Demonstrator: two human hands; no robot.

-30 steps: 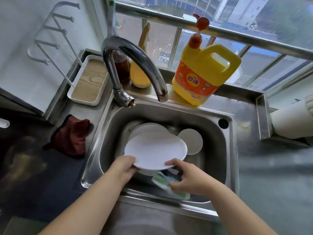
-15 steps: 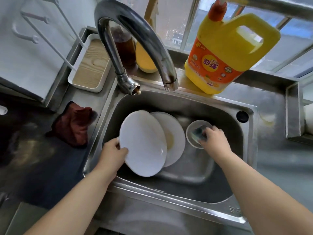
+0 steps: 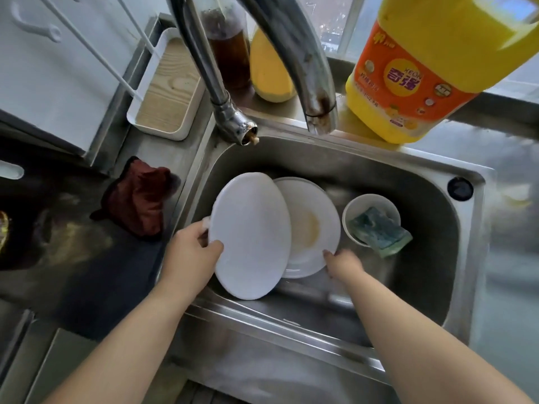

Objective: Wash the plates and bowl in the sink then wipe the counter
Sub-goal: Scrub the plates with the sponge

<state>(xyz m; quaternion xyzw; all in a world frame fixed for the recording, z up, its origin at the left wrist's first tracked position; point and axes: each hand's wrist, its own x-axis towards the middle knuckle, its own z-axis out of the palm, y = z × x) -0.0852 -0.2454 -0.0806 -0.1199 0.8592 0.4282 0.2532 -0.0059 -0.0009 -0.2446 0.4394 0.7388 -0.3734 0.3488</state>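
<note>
Head view: left hand grip pinches tilted plate rim; right hand, grip unclear, touches second plate.

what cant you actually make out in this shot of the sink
All in the head view:
- Right hand: motion-blurred at the rim of the stained plate, so whether it grips the plate is unclear.
- Stained plate: its left part is hidden behind the tilted plate held by the left hand.
- Detergent jug: top cut off by the frame edge.
- Bowl: inside mostly covered by the sponge.
</note>
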